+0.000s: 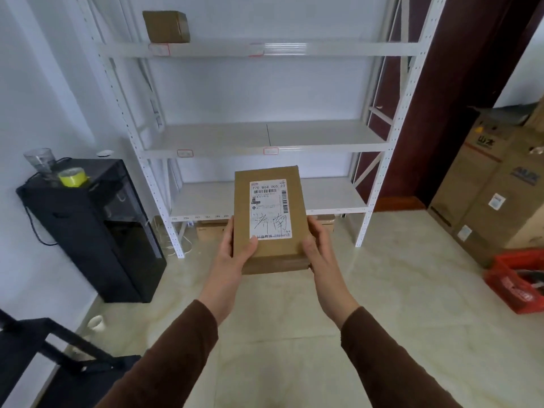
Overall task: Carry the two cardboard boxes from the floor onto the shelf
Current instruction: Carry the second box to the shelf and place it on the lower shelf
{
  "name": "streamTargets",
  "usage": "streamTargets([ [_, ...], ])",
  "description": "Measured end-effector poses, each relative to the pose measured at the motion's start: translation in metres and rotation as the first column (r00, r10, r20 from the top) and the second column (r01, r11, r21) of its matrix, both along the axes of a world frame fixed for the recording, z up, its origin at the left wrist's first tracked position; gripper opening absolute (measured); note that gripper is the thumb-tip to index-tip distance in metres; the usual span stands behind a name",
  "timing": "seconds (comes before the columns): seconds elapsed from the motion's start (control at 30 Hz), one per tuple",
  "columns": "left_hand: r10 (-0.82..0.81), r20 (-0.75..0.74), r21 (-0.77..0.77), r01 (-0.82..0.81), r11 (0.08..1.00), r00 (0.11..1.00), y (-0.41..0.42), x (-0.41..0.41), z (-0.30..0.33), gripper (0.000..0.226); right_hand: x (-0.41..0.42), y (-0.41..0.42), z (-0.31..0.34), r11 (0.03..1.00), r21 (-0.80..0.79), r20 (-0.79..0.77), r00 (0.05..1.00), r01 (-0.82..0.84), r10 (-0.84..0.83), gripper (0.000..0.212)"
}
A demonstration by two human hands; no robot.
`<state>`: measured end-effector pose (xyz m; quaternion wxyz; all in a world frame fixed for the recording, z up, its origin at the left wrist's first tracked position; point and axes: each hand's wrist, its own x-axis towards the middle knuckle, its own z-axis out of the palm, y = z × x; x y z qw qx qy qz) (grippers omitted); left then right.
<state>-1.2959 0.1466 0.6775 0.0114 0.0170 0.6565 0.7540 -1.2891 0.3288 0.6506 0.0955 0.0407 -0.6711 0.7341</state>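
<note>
A white metal shelving unit (pixel 265 139) stands against the wall, its middle and lower boards bare. One cardboard box (pixel 166 26) sits at the left end of the top board. A second, flat cardboard box with a shipping label (pixel 269 214) is held in the air in front of the lower boards. The left hand (pixel 235 248) clasps its near left edge, thumb on top; the right hand (pixel 316 245) clasps its near right edge.
</note>
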Motion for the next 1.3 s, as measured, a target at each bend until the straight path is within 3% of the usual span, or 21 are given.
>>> streamTargets([
  [0.13,0.106,-0.084,-0.049,-0.110,0.993,0.991,-0.009,-0.073,0.002,0.075,-0.093,-0.016,0.002,0.994,-0.095,0.063,0.996,-0.060,0.066,0.056],
  [0.4,0.207,-0.080,-0.075,-0.213,0.974,0.975,-0.079,-0.224,-0.018,0.073,-0.255,-0.090,-0.013,0.979,-0.151,0.086,0.984,-0.140,0.154,0.056],
  [0.57,0.195,0.012,-0.194,-0.189,0.963,0.981,-0.141,-0.339,-0.034,0.076,-0.368,-0.146,-0.023,0.984,-0.134,0.139,0.981,-0.116,0.135,0.057],
  [0.73,0.161,0.089,-0.182,-0.143,0.973,0.983,-0.192,-0.451,-0.036,0.079,-0.467,-0.193,-0.024,0.990,-0.132,0.214,0.973,-0.056,0.084,0.048],
  [0.83,0.154,0.087,-0.154,-0.140,0.978,0.984,-0.203,-0.511,-0.039,0.067,-0.521,-0.205,-0.028,0.989,-0.146,0.256,0.965,-0.013,0.051,0.043],
  [1.07,0.144,0.111,-0.107,-0.132,0.985,0.983,-0.218,-0.640,-0.050,0.054,-0.653,-0.214,-0.035,0.995,-0.086,0.308,0.949,-0.041,0.065,0.048],
  [1.3,0.179,0.152,-0.137,-0.159,0.978,0.972,-0.232,-0.786,-0.051,0.054,-0.808,-0.226,-0.044,0.993,-0.076,0.350,0.930,-0.089,0.110,0.071],
])
